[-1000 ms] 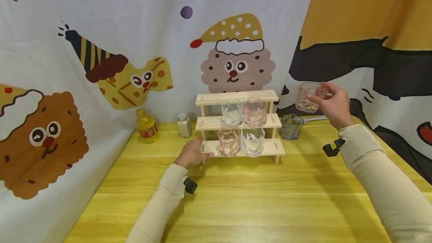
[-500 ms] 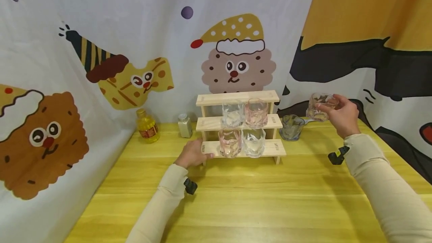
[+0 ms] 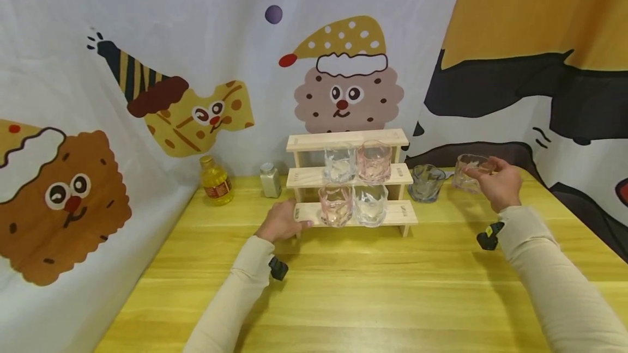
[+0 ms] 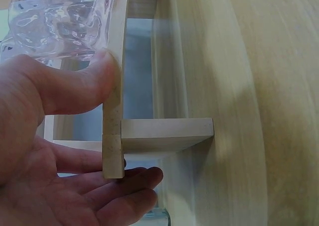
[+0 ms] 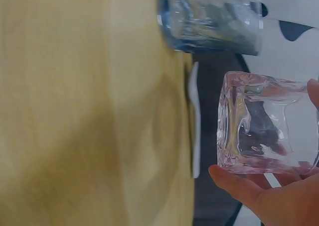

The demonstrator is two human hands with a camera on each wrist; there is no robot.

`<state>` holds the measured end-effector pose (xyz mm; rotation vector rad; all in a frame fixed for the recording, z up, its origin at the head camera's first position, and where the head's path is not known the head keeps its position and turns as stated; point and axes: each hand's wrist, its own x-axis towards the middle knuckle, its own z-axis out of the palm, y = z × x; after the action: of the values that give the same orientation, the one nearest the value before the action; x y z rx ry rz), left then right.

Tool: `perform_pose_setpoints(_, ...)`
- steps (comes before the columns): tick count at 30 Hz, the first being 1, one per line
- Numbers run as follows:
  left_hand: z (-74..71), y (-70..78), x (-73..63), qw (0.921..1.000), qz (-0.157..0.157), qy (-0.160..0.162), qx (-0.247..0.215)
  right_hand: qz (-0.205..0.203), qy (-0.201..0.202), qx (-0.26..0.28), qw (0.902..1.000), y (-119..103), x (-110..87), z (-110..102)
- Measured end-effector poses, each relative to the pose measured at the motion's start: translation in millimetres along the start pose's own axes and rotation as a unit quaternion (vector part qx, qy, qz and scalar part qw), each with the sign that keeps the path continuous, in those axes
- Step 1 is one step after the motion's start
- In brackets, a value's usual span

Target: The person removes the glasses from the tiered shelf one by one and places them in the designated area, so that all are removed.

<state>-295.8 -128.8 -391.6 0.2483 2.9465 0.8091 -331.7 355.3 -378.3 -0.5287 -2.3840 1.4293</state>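
Note:
In the head view, my left hand (image 3: 282, 222) grips the left end of the lowest step of a three-step wooden rack (image 3: 306, 212); its thumb lies along the step in the left wrist view. A pink glass (image 3: 335, 206) and a clear glass (image 3: 370, 206) stand on that step. The middle step bears another clear glass (image 3: 338, 163) and another pink glass (image 3: 374, 163). At the right, my right hand (image 3: 501, 183) holds a pale pink glass (image 5: 266, 124) by its sides, upright and close over the table. Left of it stands a blue-grey glass (image 3: 426, 183).
A long white utensil (image 5: 195, 121) lies at the table's back edge behind the held glass. Left of the rack are a lidded jar (image 3: 270, 180) and a bottle of yellow liquid (image 3: 216, 181). A printed cloth (image 3: 221, 42) hangs right behind the wooden table (image 3: 333, 298).
My right hand has carried the pink glass rightward and down, from above the blue-grey glass to low beside it. My left hand has stayed on the rack.

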Motion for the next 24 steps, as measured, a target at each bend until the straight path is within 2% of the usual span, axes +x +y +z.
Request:
perform_pose_setpoints(6, 1.4, 1.8, 1.1, 1.0, 0.004, -0.005, -0.004, 0.007, -0.015, -0.002, 0.9999, 8.9, -1.0, 7.0)
perform_pose_setpoints(16, 0.8, 0.0, 0.8, 0.9999, -0.005, -0.011, 0.003, -0.004, -0.04, -0.03, 0.9987, 17.5, -3.0, 20.2)
perform_pose_setpoints(24, -0.5, 1.0, 1.2, 0.9999, -0.01, -0.007, 0.002, 0.001, -0.049, -0.001, 0.9988, 20.6, -0.7, 22.1)
